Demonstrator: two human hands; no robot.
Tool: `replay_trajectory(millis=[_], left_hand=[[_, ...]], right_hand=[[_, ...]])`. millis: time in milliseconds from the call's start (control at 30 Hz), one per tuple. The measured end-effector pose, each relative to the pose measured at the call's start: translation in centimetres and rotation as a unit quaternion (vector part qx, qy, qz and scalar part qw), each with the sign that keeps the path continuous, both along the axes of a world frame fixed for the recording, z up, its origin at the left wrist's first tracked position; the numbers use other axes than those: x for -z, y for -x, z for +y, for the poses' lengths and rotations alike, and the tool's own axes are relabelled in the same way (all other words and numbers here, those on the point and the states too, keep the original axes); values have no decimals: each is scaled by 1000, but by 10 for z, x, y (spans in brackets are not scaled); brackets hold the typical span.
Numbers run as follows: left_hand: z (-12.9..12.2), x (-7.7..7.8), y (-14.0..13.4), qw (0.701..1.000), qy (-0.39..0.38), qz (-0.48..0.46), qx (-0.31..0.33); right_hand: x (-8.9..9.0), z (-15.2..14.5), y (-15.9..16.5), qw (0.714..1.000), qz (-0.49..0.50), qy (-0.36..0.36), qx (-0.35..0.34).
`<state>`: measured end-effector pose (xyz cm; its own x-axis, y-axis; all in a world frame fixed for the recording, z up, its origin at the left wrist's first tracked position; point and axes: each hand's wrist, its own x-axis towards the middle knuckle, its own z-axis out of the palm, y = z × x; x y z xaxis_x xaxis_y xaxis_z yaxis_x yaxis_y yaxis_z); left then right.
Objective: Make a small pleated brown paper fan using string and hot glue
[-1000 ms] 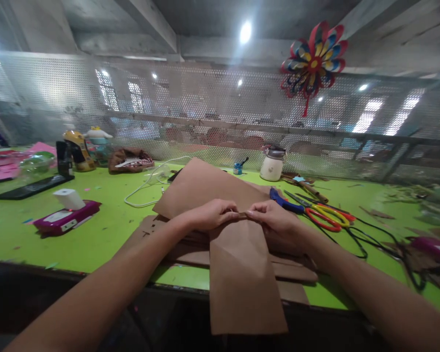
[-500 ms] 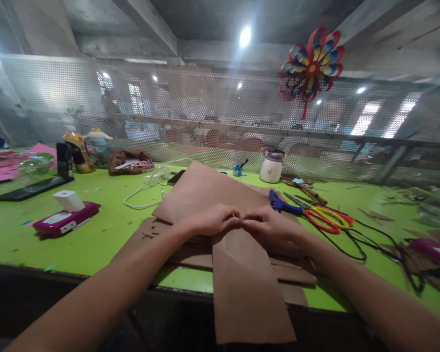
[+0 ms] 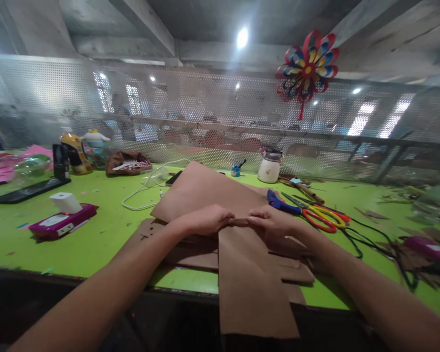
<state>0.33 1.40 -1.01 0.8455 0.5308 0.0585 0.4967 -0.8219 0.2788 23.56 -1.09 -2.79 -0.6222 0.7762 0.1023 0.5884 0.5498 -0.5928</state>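
Both my hands pinch the far end of a long strip of brown kraft paper (image 3: 254, 283), whose top edge is turned over in a narrow fold. My left hand (image 3: 214, 218) grips the fold's left end, and my right hand (image 3: 269, 220) grips its right end. The strip's near end hangs past the table's front edge. Under and behind my hands lie more brown paper sheets (image 3: 205, 188), stacked and overlapping. Just beyond my right hand rest a blue glue gun (image 3: 282, 203) and scissors with red and yellow handles (image 3: 324, 218).
The green table (image 3: 106, 244) holds a purple power strip (image 3: 64, 220) with a white plug at left. A white cable (image 3: 132, 207), brown pouch (image 3: 128, 163), small blue bottle (image 3: 235, 170) and white jar (image 3: 269, 167) sit farther back. Black cords (image 3: 383, 239) and paper scraps lie at right.
My hands have moved apart along the strip's top edge, and a narrow folded band now shows between them. The strip has shifted slightly to the right.
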Motion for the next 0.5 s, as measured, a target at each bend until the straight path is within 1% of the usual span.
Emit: replay_trajectory(millis=[133,300,400,500], left_hand=[[0,2,-1,999,27,-15,13],[-2,-1,-1,997,69,-28,8],[-6,-2,-4,997,73,-30,5],[-10,0,-6,997,66,-43,5]], right_hand=[[-4,-12,9,999,-15,-47,-6],[-6,-22,18,992,-53,-112,35],[-8,-25,21,991,-69,-107,34],[-9,-27,24,995,-41,-89,11]])
